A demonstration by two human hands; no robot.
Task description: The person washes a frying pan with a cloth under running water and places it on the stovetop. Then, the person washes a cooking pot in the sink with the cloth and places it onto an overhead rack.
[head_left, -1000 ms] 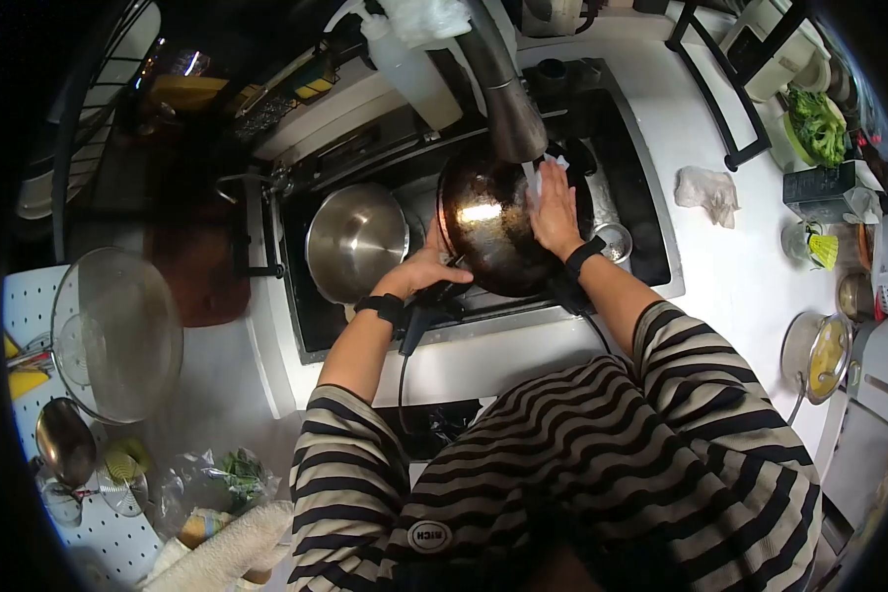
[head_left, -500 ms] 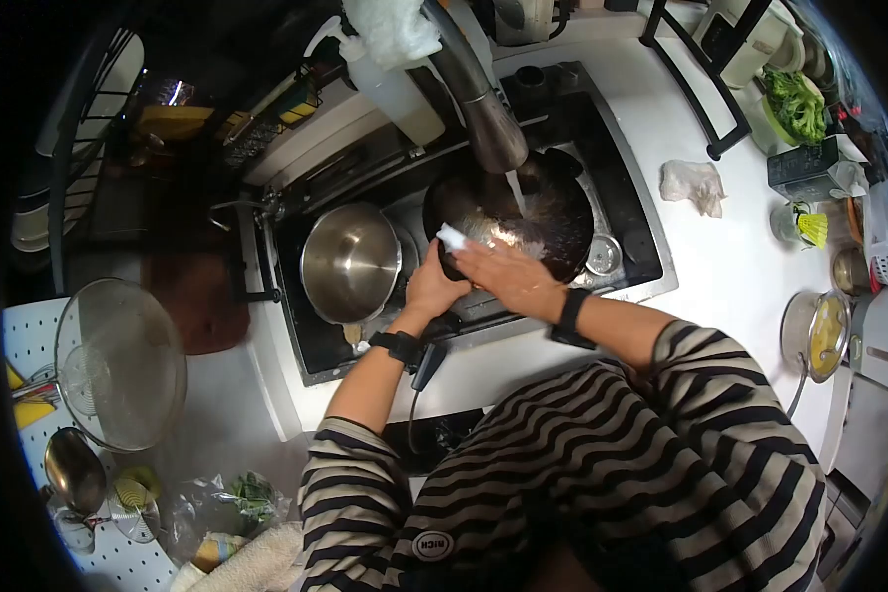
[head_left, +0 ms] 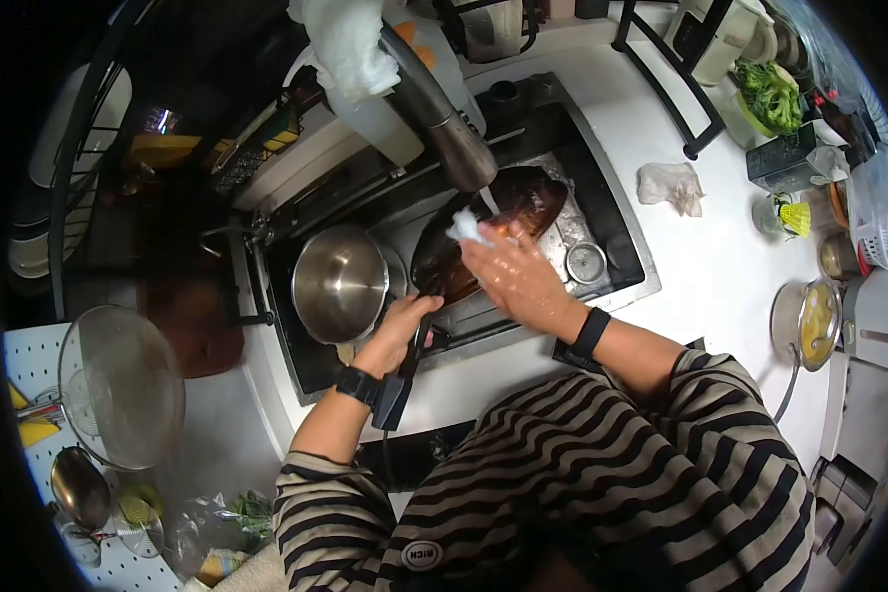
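Note:
A dark wok (head_left: 440, 247) is tilted up on its side in the sink under the faucet (head_left: 459, 148). A thin stream of water runs down into it. My left hand (head_left: 397, 333) is closed on the wok where its black handle (head_left: 393, 395) meets the pan. With wet fingers, my right hand (head_left: 523, 281) presses a white scrubbing wad (head_left: 467, 227) near the wok's inner surface; the wad's exact kind cannot be made out. Left of the wok stands a steel pot (head_left: 340, 281) with nothing visible inside.
The black sink (head_left: 617, 232) has a round drain strainer (head_left: 585, 262). A crumpled white cloth (head_left: 669, 187) lies on the right counter, near a lidded pot (head_left: 807, 324) and green vegetables (head_left: 768, 97). A large mesh strainer (head_left: 120, 385) hangs at left.
The wok has gone from lying fairly flat to tilted on its side. My left hand has shifted down and left to the handle; my right hand has moved slightly right and down with the wad.

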